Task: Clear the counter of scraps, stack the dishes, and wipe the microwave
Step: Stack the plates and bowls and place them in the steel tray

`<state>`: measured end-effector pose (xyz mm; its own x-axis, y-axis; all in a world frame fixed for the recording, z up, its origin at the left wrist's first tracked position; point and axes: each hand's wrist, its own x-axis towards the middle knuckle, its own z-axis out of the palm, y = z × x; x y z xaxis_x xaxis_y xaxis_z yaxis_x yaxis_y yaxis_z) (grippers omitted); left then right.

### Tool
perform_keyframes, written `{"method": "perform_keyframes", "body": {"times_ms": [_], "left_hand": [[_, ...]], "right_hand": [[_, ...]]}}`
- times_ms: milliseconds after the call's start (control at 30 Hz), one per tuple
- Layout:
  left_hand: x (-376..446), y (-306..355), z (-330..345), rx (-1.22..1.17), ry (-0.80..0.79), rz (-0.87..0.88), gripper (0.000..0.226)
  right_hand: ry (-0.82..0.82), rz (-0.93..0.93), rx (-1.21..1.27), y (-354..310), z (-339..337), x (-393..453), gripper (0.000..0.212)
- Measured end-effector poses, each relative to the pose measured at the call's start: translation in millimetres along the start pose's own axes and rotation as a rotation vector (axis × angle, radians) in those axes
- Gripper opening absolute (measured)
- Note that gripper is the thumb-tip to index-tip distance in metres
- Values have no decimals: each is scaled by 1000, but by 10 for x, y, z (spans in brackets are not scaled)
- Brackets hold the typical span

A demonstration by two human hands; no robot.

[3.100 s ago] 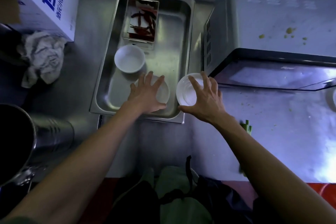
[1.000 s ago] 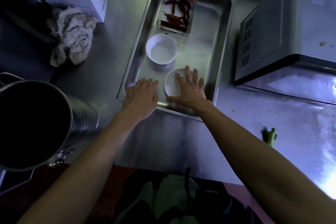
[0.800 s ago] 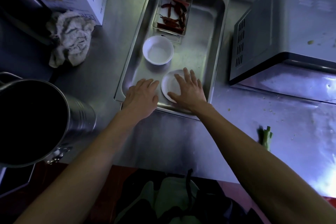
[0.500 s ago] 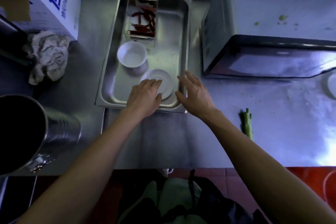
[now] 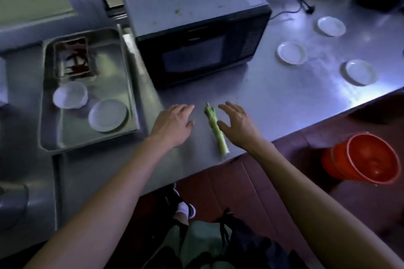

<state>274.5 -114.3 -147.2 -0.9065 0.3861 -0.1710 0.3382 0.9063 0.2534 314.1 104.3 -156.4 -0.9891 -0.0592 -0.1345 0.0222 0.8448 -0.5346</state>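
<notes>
A green vegetable scrap lies on the steel table, out in front of the microwave and close to the table's near edge. Its long axis runs roughly from the microwave toward the person, the pale cut end nearest the edge. Both hands hover either side of it, fingers loose, nothing in them. The right hand sits just beside the stalk, thumb almost against it; the left hand is a little farther off. The right looks better placed to pinch it across its width.
</notes>
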Motion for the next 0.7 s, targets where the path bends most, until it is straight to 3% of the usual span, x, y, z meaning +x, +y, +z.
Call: {"method": "perform_keyframes", "body": {"times_ms": [367,700], "left_hand": [[308,1924,251,102,-23,241,55],[564,3178,466,185,-94,461,55]], "right_hand": [[181,249,-10,1403,-1002,-1138,56],[296,429,14,2226,-1486,-1838,60]]}}
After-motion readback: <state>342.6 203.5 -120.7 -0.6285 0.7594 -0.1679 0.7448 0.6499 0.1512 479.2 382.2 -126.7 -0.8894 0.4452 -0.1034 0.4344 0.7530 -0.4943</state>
